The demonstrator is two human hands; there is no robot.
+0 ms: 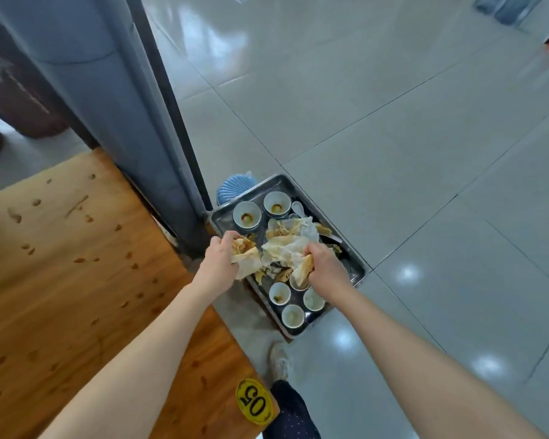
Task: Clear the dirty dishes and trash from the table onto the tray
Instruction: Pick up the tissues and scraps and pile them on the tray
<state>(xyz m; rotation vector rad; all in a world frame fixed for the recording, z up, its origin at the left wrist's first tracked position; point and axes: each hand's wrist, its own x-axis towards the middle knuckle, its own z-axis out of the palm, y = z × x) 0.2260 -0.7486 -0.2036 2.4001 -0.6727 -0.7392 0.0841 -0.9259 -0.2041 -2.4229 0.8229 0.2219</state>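
Both hands, left hand and right hand, clench dirty napkins over the tray, beside the table edge; open floor lies right.

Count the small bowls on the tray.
6 visible: two at the tray's far end; four at the near end, one partly under the right hand. The tissue pile may hide more.

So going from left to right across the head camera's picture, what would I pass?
Wooden table → yellow number tag → left hand clutching greasy napkins → right hand gripping more trash over the metal tray of dirty cups → bare tiled floor.
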